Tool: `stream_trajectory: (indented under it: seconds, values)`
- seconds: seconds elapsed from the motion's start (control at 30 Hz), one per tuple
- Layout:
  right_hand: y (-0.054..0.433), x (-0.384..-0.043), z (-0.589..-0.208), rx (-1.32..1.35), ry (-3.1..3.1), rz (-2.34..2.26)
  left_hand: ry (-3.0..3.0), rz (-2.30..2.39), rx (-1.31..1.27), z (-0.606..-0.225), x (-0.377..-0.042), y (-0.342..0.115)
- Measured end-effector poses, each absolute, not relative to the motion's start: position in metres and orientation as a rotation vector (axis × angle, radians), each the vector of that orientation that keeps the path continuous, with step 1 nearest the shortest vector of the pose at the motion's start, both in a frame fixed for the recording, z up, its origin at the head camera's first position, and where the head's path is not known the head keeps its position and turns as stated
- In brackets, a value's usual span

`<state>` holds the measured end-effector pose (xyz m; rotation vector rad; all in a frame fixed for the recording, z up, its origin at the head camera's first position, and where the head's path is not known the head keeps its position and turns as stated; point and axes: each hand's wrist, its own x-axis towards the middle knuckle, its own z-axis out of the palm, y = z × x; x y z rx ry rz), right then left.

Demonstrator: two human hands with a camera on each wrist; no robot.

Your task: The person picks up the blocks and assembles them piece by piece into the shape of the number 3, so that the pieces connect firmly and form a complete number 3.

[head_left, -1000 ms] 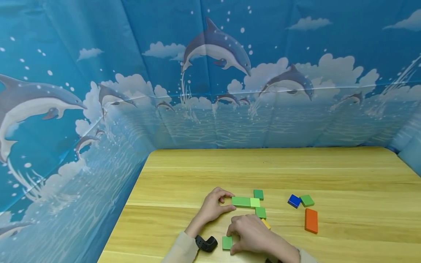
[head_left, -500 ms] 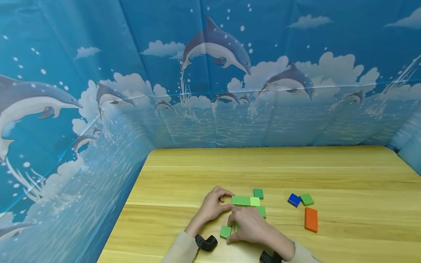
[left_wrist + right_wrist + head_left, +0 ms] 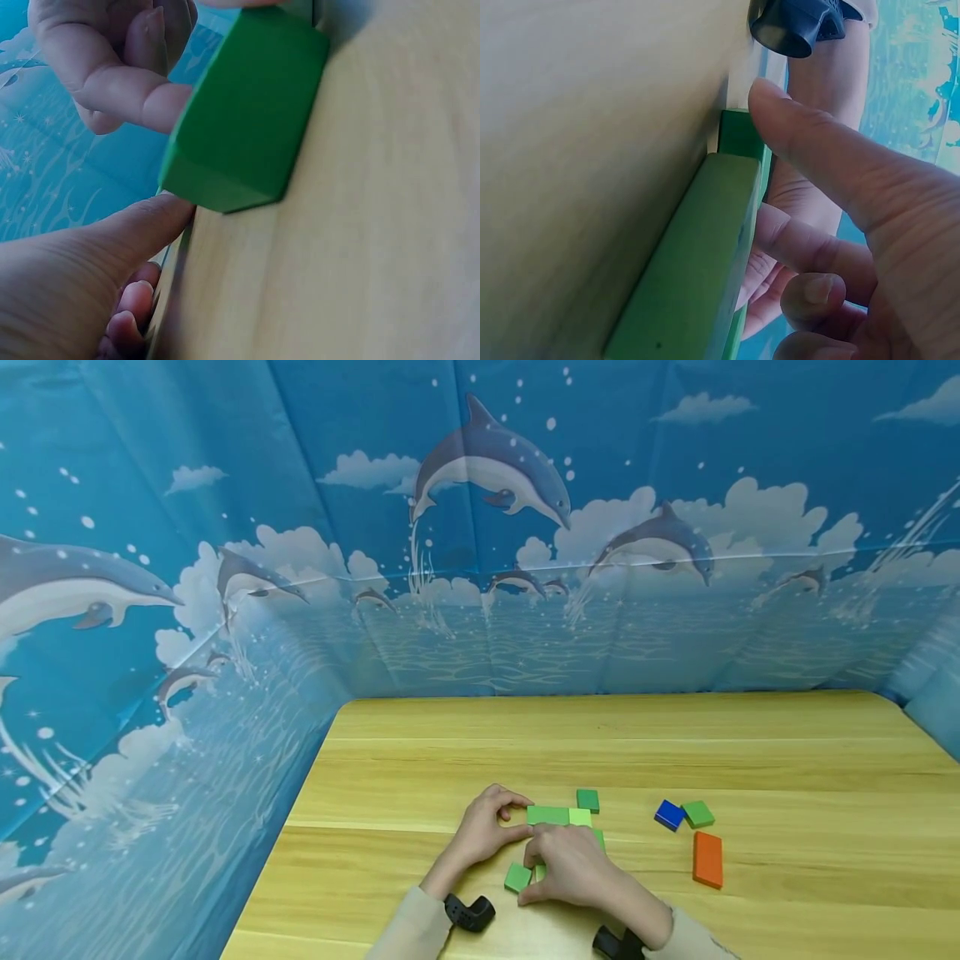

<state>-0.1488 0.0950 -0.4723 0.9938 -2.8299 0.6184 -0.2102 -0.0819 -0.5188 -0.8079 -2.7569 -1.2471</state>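
On the table, left hand and right hand lie close together. Green bar runs sideways, left thumb and index bracketing its left end; firmness of hold cannot be told. Green block, mostly hidden, lies on its near side, right thumb and index curled round it. Green square sits askew just left of those fingertips, nearer the right hand, which arches palm-down.

Has long block on table, left hand at left end, end block at right, back block behind, corner block before. Has right hand before these, near block to its left, inner block between. Has side block farther right, outer block beside it, front block before both.
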Motion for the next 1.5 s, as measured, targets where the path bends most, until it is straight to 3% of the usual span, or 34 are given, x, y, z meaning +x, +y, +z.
stream_trajectory:
  seconds: [1.5]
  values:
    - [0.0961,-0.1442,-0.4685,0.884,-2.869,0.607,-2.742,-1.244,-0.817,-0.5172,-0.2095,-0.0816]
